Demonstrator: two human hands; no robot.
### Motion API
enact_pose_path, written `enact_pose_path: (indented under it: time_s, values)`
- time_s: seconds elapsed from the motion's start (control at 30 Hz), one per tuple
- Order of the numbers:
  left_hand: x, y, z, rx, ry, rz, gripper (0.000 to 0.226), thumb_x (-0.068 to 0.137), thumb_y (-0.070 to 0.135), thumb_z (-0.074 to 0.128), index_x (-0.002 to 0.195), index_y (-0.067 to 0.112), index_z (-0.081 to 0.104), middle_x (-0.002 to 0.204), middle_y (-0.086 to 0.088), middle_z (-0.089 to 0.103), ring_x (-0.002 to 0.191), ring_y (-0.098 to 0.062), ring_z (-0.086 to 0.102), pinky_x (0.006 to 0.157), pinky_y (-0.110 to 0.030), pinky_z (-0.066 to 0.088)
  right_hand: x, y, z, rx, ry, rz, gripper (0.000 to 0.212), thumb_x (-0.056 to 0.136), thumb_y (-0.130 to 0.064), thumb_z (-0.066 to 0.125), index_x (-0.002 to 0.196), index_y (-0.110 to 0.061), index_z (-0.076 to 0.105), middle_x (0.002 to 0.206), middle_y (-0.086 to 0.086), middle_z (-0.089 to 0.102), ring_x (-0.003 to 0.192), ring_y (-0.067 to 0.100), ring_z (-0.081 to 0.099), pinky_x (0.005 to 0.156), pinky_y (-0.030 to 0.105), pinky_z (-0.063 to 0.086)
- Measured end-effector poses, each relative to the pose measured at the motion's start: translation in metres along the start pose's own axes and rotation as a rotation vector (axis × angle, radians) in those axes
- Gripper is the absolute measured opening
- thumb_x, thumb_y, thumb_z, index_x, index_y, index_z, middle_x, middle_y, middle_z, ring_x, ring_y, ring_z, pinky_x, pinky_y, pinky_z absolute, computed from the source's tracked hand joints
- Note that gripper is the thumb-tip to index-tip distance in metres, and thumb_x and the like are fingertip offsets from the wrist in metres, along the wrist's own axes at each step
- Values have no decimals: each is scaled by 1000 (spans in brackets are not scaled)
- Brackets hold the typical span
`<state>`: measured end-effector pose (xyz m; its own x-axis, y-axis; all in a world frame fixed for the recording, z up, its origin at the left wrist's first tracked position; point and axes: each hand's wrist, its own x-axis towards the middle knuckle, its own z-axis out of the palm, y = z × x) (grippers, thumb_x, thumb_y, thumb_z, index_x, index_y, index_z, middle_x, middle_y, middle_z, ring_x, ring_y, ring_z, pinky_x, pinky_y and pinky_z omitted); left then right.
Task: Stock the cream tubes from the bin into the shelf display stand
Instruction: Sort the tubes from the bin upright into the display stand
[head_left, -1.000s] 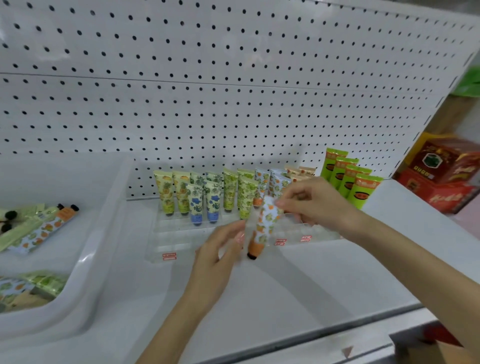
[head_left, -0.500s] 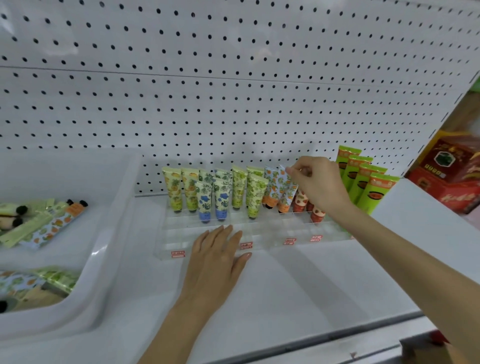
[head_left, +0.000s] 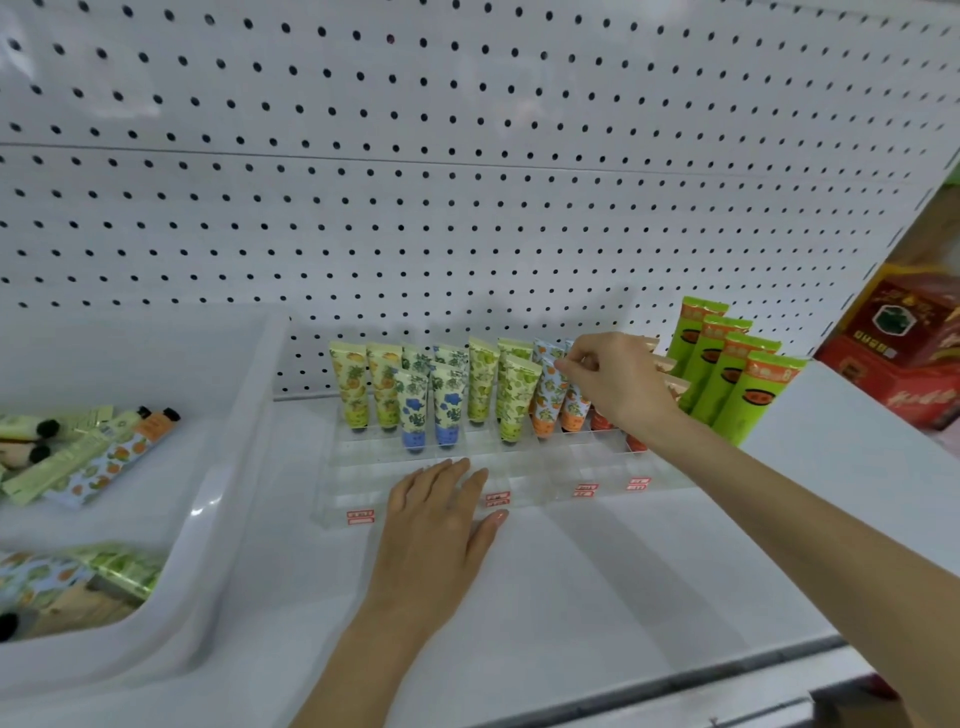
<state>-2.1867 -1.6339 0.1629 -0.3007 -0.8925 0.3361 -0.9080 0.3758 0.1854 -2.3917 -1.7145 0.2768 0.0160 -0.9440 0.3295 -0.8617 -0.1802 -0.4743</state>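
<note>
Shelf (head_left: 623, 597): carrying the bin at the left and the display stand at the middle.
Bin (head_left: 218, 519): holding loose cream tubes (head_left: 119, 457), lying flat.
Display stand (head_left: 587, 457): holding upright tubes (head_left: 353, 384) in rows, caps down.
Left hand (head_left: 436, 525): lying flat on the shelf, fingers straight and together, tips touching the stand's front.
Right hand (head_left: 618, 384): pinching the top edge of the orange-capped tube (head_left: 574, 410), which is standing in the stand.
Change: tube no longer being held by both hands before the stand.
</note>
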Motion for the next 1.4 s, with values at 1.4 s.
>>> enact_pose_path:
  time_s: [1.4]
  values:
    - [-54,34,-118,-131,273,-125,44,96,45,37,122,17,59,124,0,61,115,-18,55,95,-30,38,-40,-77,-59,-223,-190,-483,43,90,-47,54,125,-23,53,124,-1,50,118,18,45,89,33,41]
